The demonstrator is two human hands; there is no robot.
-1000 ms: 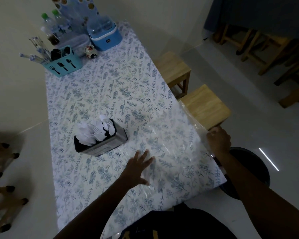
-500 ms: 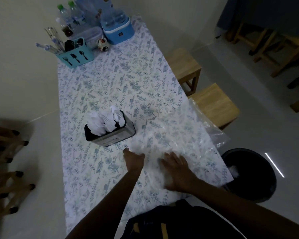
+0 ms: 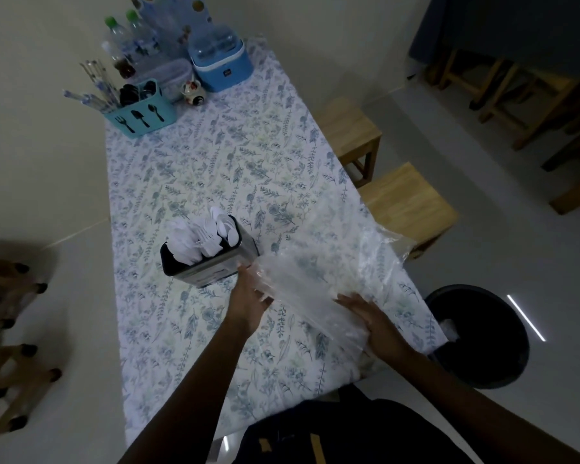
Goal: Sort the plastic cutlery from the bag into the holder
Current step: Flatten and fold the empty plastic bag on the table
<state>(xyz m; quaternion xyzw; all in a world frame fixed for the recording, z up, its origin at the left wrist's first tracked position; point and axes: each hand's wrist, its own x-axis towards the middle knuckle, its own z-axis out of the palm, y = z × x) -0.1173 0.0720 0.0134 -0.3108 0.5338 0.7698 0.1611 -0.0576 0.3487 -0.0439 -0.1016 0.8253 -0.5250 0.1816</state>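
- The left hand's (image 3: 248, 298) fingers (image 3: 245, 272) run forward into the near-left edge of the bag (image 3: 315, 279), with the thumb on the bag's side. The film hides whether they pinch it, so I cannot tell if this is a real grip.
- The right hand's (image 3: 377, 324) fingers (image 3: 350, 301) are fairly straight and spread, laid flat against the bag's near-right part. They press or steady it rather than curl round it.
- The bag is clear, thin and crumpled. It is bunched into a loose ridge between the two hands, and its far-right end trails over the table's (image 3: 215, 162) right edge.
- No cutlery shows through the film, so the bag looks empty, though its folds could hide a piece.
- The holder (image 3: 215, 267), a dark box, stands just to the far left of the left hand, very near its fingertips.
- White plastic cutlery (image 3: 203, 236) stands upright in the holder in separate bunches, with spoon bowls on the right.
- By my reading the sorting is done or nearly done, and the step in hand is gathering up the emptied bag.
- The next move calls for a firm hold on the slippery film, a check of the folds for strays, and a lift clear without knocking the holder.
- A black bin (image 3: 476, 336) stands on the floor to the near right, a likely place for the bag.
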